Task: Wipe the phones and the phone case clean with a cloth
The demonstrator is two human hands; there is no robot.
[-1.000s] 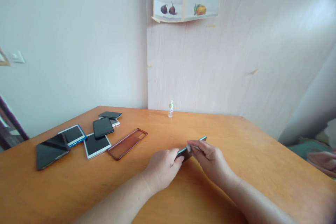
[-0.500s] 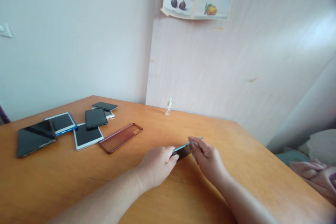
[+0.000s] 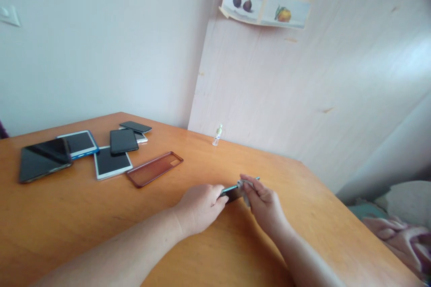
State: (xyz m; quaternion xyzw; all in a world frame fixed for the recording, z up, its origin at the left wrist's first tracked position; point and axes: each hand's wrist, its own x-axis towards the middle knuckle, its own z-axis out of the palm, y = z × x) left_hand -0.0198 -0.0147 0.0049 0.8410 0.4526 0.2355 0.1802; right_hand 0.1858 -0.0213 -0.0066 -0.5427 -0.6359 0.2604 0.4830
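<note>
My left hand grips one end of a phone, thumb and fingers closed on it. The phone is tilted on edge above the table, with its thin blue-green side facing up. At the phone's other end, my right hand pinches a small whitish cloth against its edge. Part of the cloth and much of the phone are hidden by my fingers. To the left of my hands a reddish see-through phone case lies flat on the table.
Several phones and tablets lie at the left, among them a black tablet, a white tablet and a black phone. A small clear spray bottle stands near the wall. The wooden table has its right edge beside pinkish fabric.
The whole view has tilted a little. My right hand, with the cloth, has shifted slightly left along the phone's edge; my left hand keeps its hold.
</note>
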